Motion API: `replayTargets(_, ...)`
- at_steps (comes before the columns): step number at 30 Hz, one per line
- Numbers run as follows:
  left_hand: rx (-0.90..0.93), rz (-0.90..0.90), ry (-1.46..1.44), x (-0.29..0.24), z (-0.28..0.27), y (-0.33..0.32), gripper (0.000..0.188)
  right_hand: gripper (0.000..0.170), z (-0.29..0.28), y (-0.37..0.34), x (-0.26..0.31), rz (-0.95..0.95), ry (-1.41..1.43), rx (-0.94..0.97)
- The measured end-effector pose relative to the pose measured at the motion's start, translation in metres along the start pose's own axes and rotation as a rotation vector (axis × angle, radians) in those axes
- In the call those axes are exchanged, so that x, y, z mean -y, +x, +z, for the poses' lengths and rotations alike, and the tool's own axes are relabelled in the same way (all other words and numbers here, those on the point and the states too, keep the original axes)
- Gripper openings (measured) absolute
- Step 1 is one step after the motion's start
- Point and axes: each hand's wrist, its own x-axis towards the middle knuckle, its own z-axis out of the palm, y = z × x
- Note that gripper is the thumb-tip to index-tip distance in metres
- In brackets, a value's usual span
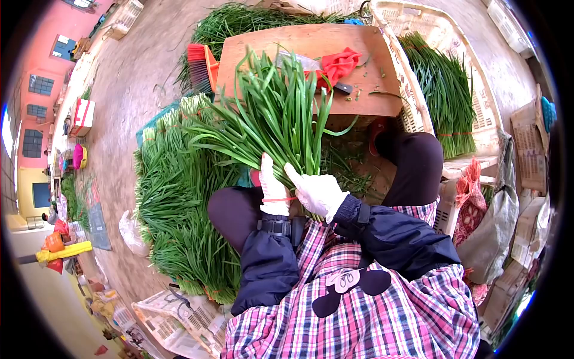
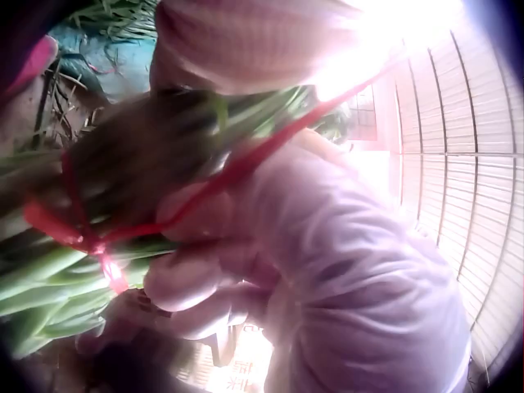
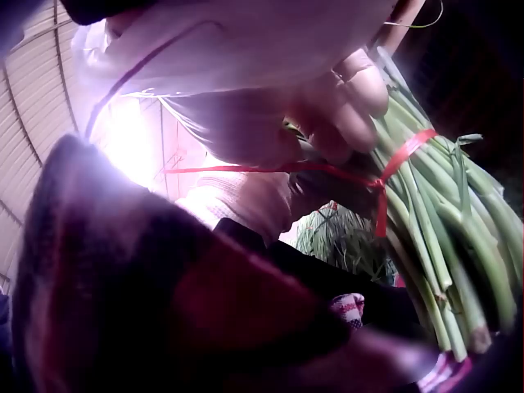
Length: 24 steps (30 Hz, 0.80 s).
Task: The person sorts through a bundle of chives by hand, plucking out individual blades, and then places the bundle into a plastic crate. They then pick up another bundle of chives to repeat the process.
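Note:
A bunch of garlic chives (image 1: 281, 119) stands over my lap, leaves fanning away from me. My left hand (image 1: 274, 190), in a white glove, holds it from the left side; in the left wrist view its curled fingers (image 2: 192, 282) lie against the stalks. The white-gloved right hand (image 1: 320, 194) grips the bunch from the right, curled fingers (image 3: 356, 102) at the stalks in the right wrist view. A red tie (image 3: 405, 153) circles the stalks and is knotted; one long end (image 2: 254, 160) stretches taut across the left hand. The cut stalk ends (image 3: 467, 340) point down toward my lap.
Ahead stands a wooden board (image 1: 257, 48) with a red cloth (image 1: 341, 64) and a dark-handled knife (image 1: 342, 88). Tied chives (image 1: 185, 203) are piled on my left. A plastic crate (image 1: 487, 102) at right holds another bundle (image 1: 439, 90). A red-bristled broom (image 1: 200, 66) lies beside the board.

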Motion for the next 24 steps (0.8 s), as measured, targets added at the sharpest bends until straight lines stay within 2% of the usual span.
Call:
replayTargets(2, -0.025, -0.091, -0.004, -0.007, 0.016, -0.015, 0.049, 0.064, 0.003, 0.000, -0.001, -0.013, -0.020, -0.028)
replayTargets(5, -0.057, -0.083, 0.116, -0.007, 0.022, -0.021, 0.051, 0.064, 0.006, -0.001, -0.005, -0.017, -0.036, -0.062)
replayTargets(6, 0.012, -0.001, 0.068, -0.006, 0.023, -0.023, 0.043, 0.064, 0.005, -0.001, -0.004, -0.005, -0.038, -0.061)
replayTargets(9, -0.080, 0.184, 0.343, 0.011, 0.000, 0.005, 0.036, 0.062, -0.002, 0.000, -0.004, 0.031, -0.010, -0.017)
replayTargets(10, -0.120, 0.184, 0.309, 0.011, 0.001, 0.005, 0.033, 0.062, -0.011, 0.001, -0.005, 0.041, 0.024, 0.027)
replayTargets(11, -0.108, 0.245, 0.391, 0.012, -0.005, 0.008, 0.033, 0.061, -0.016, 0.004, -0.007, 0.050, 0.057, 0.071)
replayTargets(14, -0.153, 0.324, 0.509, 0.024, -0.036, 0.027, 0.032, 0.054, -0.023, 0.011, -0.016, 0.014, 0.217, -0.181)
replayTargets(16, -0.175, 0.303, 0.532, 0.019, -0.026, 0.021, 0.033, 0.047, -0.024, 0.023, -0.021, -0.035, 0.232, -0.307)
replayTargets(17, -0.170, 0.277, 0.534, 0.018, -0.020, 0.015, 0.033, 0.047, -0.026, 0.030, -0.023, -0.021, 0.195, -0.277)
replayTargets(18, -0.085, 0.354, 0.539, 0.018, -0.017, 0.011, 0.035, 0.047, -0.028, 0.035, -0.024, -0.016, 0.143, -0.234)
replayTargets(19, -0.105, 0.399, 0.622, 0.018, -0.014, 0.009, 0.030, 0.046, -0.031, 0.042, -0.026, -0.013, 0.091, -0.190)
replayTargets(21, -0.153, 0.365, 0.521, 0.020, -0.011, 0.013, 0.027, 0.040, -0.041, 0.049, -0.022, -0.005, 0.010, -0.116)
replayTargets(22, -0.214, 0.363, 0.572, 0.017, -0.003, 0.006, 0.024, 0.038, -0.042, 0.050, -0.024, -0.021, 0.011, -0.131)
replayTargets(24, -0.209, 0.699, 1.148, 0.022, -0.029, 0.015, 0.023, 0.033, -0.040, 0.053, -0.028, -0.005, -0.011, -0.133)
